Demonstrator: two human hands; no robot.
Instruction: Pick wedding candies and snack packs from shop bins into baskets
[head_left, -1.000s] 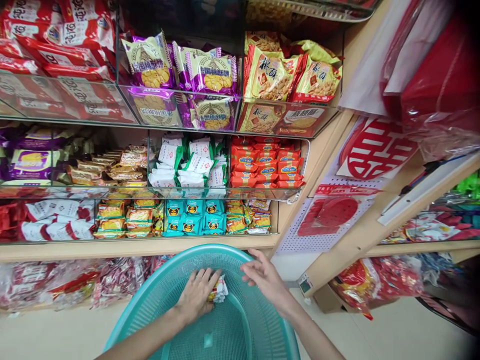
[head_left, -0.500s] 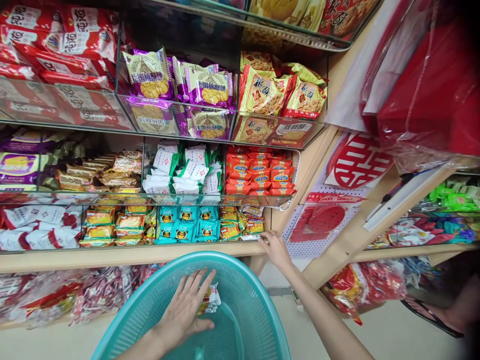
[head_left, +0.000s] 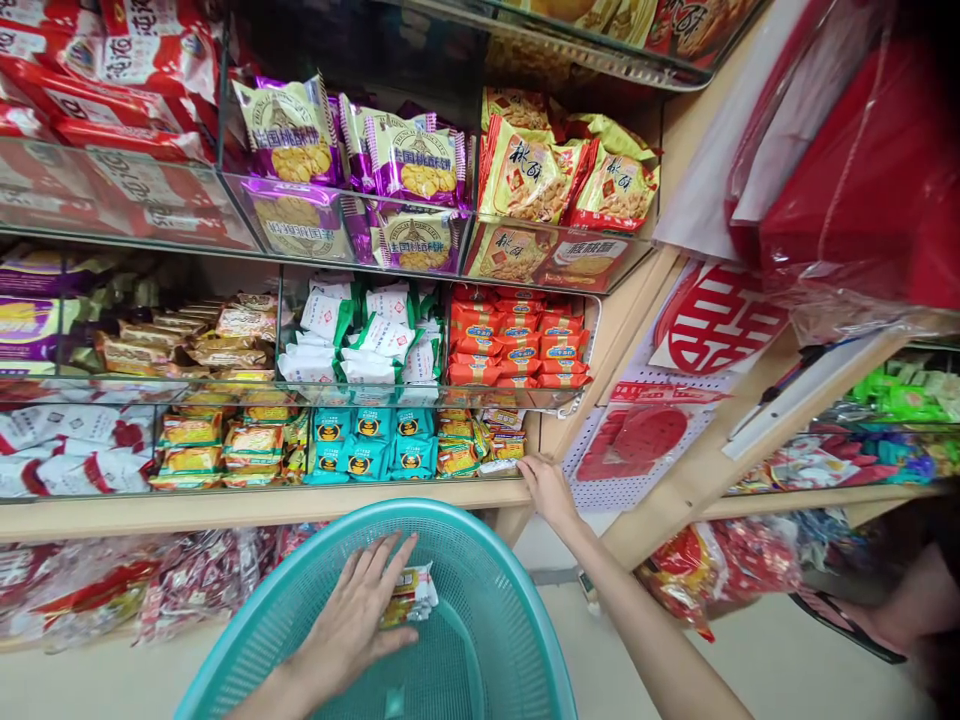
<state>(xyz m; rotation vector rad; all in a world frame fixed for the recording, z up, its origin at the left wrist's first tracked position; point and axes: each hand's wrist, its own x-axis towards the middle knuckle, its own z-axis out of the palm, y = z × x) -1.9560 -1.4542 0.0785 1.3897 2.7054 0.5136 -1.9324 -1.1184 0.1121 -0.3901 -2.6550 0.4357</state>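
Note:
My left hand (head_left: 358,610) hovers inside a teal plastic basket (head_left: 517,600), fingers stretched out and holding nothing. Partly behind those fingers, a small yellow and white snack packet (head_left: 411,594) lies in the basket. My right hand (head_left: 549,490) rests at the right end of the lowest glass-fronted shelf, its curled fingers gripping the shelf edge (head_left: 487,492). Close to its fingertips are yellow snack packets (head_left: 457,458), and a whitish packet (head_left: 501,466) lies along the front of that compartment.
Teal packets (head_left: 371,455), orange packets (head_left: 517,345) and purple biscuit packets (head_left: 420,165) fill nearby compartments. Red decorations (head_left: 637,440) hang on a panel to the right. Bagged goods (head_left: 202,580) lie below the shelf. A person's sandalled foot (head_left: 862,620) is at the lower right.
The view has shifted slightly. The basket and my left hand appear a little further left, and more of the packet inside shows. My right hand stays at the shelf edge.

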